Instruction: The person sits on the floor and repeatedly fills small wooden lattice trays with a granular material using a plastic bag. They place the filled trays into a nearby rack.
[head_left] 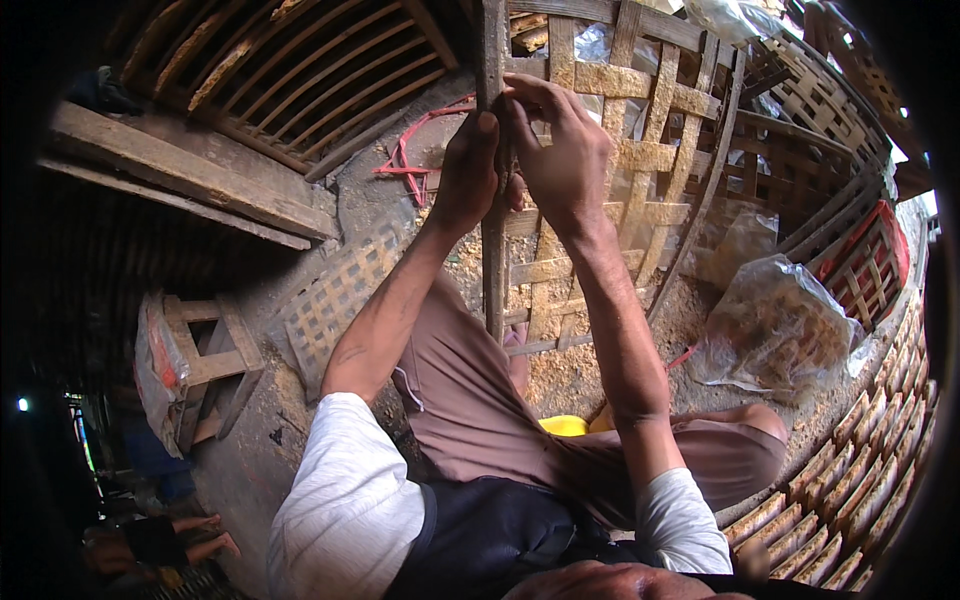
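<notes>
My left hand (470, 168) is wrapped round an upright wooden bar (494, 265) that forms the left edge of a woven bamboo panel (615, 155). Its thumb lies up along the bar. Just to the right, my right hand (562, 150) has its fingers bent and pinched together against the same bar. Whatever sits between those fingertips is too small to make out. The panel is an open lattice of wide strips, caked with yellowish crumbs, and it stands in front of my crossed legs (470, 390).
Red plastic twine (405, 165) lies left of the bar. A clear plastic bag (775, 325) sits at right, near rows of split pieces (850, 470). At left are a small wooden stool (212, 365), a flat woven mat (335, 290) and a wooden beam (190, 165). Something yellow (565, 426) shows by my leg.
</notes>
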